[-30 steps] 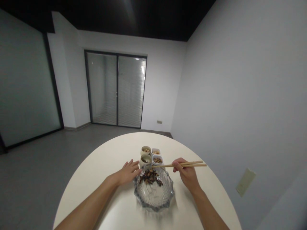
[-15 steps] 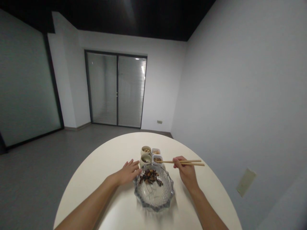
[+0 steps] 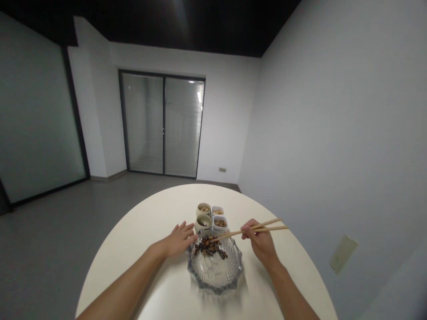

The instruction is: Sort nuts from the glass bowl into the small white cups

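My right hand (image 3: 258,240) is closed around a pair of wooden chopsticks (image 3: 267,225). Their tips reach left over a clear glass bowl (image 3: 218,289) with a scalloped rim, at a heap of dark and brown mixed pieces (image 3: 207,249) in its far part. Whether a piece is pinched between the tips is too small to tell. With fingers stretched out, my left hand (image 3: 180,240) lies at the bowl's left rim. Just beyond the bowl stand two pale round cups (image 3: 197,224) and two small white square dishes (image 3: 226,221), each with small pieces inside.
Everything stands on a round cream table (image 3: 140,231) with a curved edge. A white wall (image 3: 333,133) rises close on the right, with a pale plate (image 3: 345,253) on it. Across the grey floor (image 3: 53,231) are glass double doors (image 3: 163,124).
The chopstick tips have moved from the near white dish left and toward me, over the heap in the glass bowl. My left hand has stayed at the rim.
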### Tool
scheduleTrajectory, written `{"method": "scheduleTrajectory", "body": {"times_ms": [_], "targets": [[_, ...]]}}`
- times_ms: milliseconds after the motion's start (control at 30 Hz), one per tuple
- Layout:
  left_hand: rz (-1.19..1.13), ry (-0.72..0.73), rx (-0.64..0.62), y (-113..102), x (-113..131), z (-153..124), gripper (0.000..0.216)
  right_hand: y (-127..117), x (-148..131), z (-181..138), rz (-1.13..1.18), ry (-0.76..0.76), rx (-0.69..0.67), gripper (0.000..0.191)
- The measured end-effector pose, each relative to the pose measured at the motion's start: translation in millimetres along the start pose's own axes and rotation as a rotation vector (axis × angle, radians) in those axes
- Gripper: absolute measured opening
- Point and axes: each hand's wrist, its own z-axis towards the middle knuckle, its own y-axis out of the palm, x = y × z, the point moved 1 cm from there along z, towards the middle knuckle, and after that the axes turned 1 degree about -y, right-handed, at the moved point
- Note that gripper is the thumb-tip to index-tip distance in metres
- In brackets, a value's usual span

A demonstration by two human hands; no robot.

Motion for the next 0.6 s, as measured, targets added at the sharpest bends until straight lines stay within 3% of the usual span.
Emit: {"method": "scheduleTrajectory", "body": {"times_ms": [233, 600], "targets": [[0.007, 0.010, 0.005, -0.4, 2.6, 1.1, 0.059, 6.4, -6.2, -3.8, -0.006, 0.008, -0.204, 0.041], [0.020, -0.004, -0.007, -3.9, 7.2, -1.3, 0.060, 4.4, -7.0, -5.1, -0.044, 0.018, -0.285, 0.035]]}}
